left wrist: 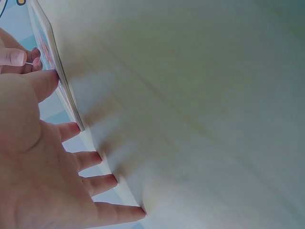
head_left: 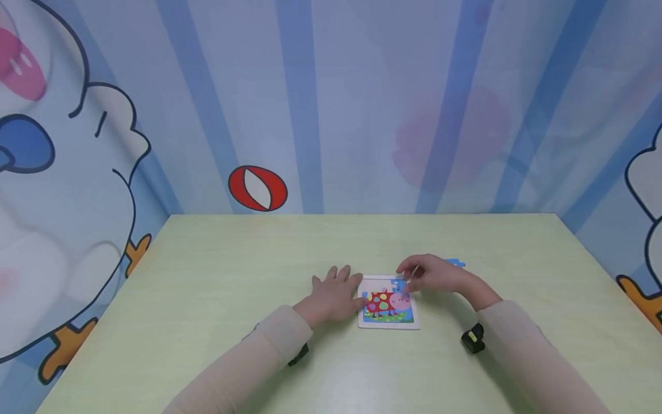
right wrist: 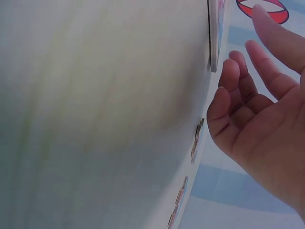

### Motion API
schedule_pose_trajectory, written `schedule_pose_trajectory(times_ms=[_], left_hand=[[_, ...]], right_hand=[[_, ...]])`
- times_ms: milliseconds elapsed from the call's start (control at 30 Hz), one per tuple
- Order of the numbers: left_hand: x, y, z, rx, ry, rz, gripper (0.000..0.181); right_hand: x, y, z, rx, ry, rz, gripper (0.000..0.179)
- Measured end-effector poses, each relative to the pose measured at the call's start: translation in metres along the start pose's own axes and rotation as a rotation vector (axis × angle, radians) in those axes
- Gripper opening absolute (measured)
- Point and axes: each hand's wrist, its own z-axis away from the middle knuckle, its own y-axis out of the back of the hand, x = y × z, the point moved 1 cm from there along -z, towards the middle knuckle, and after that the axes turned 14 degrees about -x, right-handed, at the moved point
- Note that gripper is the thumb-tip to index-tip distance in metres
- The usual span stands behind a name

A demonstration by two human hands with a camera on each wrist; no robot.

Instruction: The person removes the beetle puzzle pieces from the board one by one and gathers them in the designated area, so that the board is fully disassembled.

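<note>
A square jigsaw puzzle in a white frame lies on the table, picturing a red, spotted animal with a pink head. White backing shows at its upper left. My left hand rests at the frame's left side with fingers spread; in the left wrist view the thumb touches the frame's edge. Over the puzzle's upper right corner hovers my right hand. Its thumb and index finger stand apart in the right wrist view, the other fingers bent, and no piece shows between them.
Beyond the right hand lies a blue puzzle piece, partly hidden. Thin loose pieces lie on the table in the right wrist view. A patterned curtain rises behind the table. Dark wrist straps hang below the sleeves.
</note>
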Motion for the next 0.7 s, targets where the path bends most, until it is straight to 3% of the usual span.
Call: schedule_pose_trajectory(times_ms=[300, 700], left_hand=[[0.001, 0.0006, 0.0012, 0.003, 0.003, -0.002, 0.064], [-0.0001, -0.0006, -0.0003, 0.007, 0.003, -0.006, 0.064]], right_hand=[[-0.0034, -0.0038, -0.0075, -0.027, -0.074, 0.016, 0.041], [-0.0065, -0.0066, -0.0091, -0.045, -0.065, 0.087, 0.044]])
